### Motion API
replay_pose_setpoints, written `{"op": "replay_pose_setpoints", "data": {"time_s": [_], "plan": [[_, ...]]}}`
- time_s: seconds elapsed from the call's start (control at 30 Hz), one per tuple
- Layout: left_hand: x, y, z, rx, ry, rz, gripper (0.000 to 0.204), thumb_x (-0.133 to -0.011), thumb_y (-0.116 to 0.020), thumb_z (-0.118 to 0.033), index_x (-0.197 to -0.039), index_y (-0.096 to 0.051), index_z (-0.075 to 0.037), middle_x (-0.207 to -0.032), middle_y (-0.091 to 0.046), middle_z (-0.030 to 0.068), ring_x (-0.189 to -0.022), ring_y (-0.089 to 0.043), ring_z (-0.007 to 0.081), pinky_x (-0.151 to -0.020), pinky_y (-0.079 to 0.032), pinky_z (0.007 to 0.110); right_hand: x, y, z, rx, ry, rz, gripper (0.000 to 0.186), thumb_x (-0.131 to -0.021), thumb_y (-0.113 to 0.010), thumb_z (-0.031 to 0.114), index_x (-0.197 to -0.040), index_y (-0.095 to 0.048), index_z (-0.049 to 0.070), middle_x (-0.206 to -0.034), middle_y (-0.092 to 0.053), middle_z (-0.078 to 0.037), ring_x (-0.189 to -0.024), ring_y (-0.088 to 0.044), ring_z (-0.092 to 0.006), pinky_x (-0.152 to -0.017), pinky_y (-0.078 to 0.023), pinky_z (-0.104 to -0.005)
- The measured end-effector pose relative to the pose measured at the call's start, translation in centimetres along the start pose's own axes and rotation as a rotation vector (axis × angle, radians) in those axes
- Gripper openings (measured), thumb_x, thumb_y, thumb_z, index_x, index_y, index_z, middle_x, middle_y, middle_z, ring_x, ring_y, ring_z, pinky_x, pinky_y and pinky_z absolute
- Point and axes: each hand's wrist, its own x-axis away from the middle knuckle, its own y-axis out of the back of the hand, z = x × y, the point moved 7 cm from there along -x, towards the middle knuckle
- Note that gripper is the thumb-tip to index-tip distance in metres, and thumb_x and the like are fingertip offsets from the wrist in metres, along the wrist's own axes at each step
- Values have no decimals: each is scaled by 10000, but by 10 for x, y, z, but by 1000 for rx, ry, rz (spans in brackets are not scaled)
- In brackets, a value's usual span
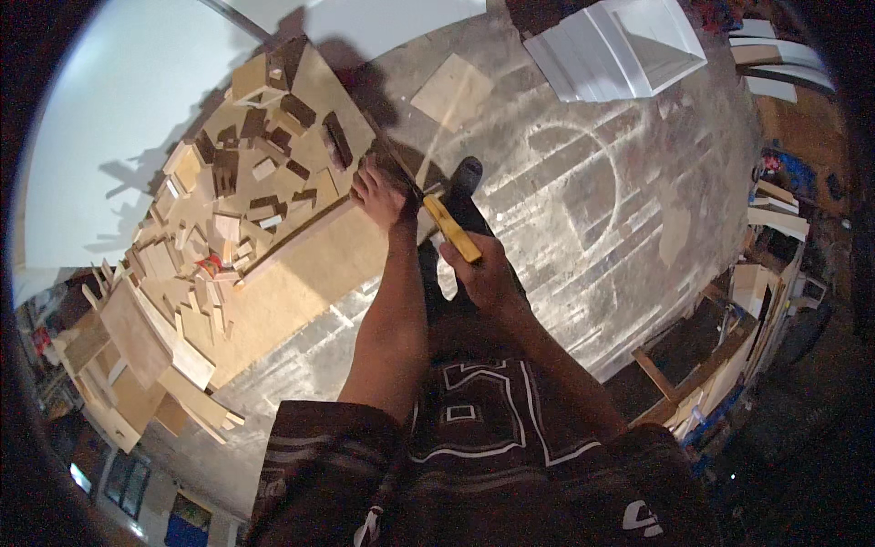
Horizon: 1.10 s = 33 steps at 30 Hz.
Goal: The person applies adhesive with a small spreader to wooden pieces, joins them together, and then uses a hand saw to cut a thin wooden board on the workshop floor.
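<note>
My right hand (481,273) is closed around the yellow handle (451,228) of a hand saw. The saw's thin dark blade (399,162) runs away from me to the upper left, past my left hand and along the plywood table's edge. My left hand (381,193) bears down on the end of a long wooden strip (305,232), its fingers bent over it. This strip lies across the plywood tabletop (301,287). Whether the saw teeth touch the wood is hidden by my hand and shadow.
Wood offcuts (264,169) and small blocks are scattered over the table's far left part. Boards (137,333) are stacked at its near left corner. A flat square panel (453,91) lies on the concrete floor, with a white box-like unit (620,50) beyond. Shelving with planks (729,337) stands right.
</note>
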Motion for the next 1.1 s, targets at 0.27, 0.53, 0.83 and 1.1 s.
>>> {"op": "replay_pose_setpoints", "data": {"time_s": [0.27,0.53,0.83,1.1], "plan": [[-11,5,-6,-54,42,34,552,-830,-557,-286,-1306,-472,-20,-1253,-523,150,-1253,-440,334,-1087,-304,487,31,7,3,22,-33,34,261,-958,-622,222,-817,-582,6,-642,-519,-7,-602,-468,-97,-546,-392,-306],[-10,2,-1,-61,53,-7,512,-851,-532,-218,-1337,-480,-65,-1241,-541,135,-1210,-466,324,-1057,-327,476,45,15,12,21,-34,28,296,-966,-617,225,-779,-540,9,-620,-487,-9,-588,-433,-95,-529,-373,-319],[-9,-1,-1,-52,86,69,617,-795,-594,-319,-1340,-468,-57,-1275,-532,146,-1237,-442,343,-1072,-302,489,42,12,14,59,-54,5,299,-962,-620,248,-798,-567,4,-621,-502,-48,-589,-452,-122,-550,-383,-335],[-15,9,-13,0,112,90,691,-746,-637,-371,-1339,-461,-63,-1278,-534,133,-1223,-463,322,-1066,-323,483,58,21,14,28,-99,-23,303,-954,-635,252,-791,-564,6,-613,-506,-50,-578,-458,-132,-555,-395,-344]]}}
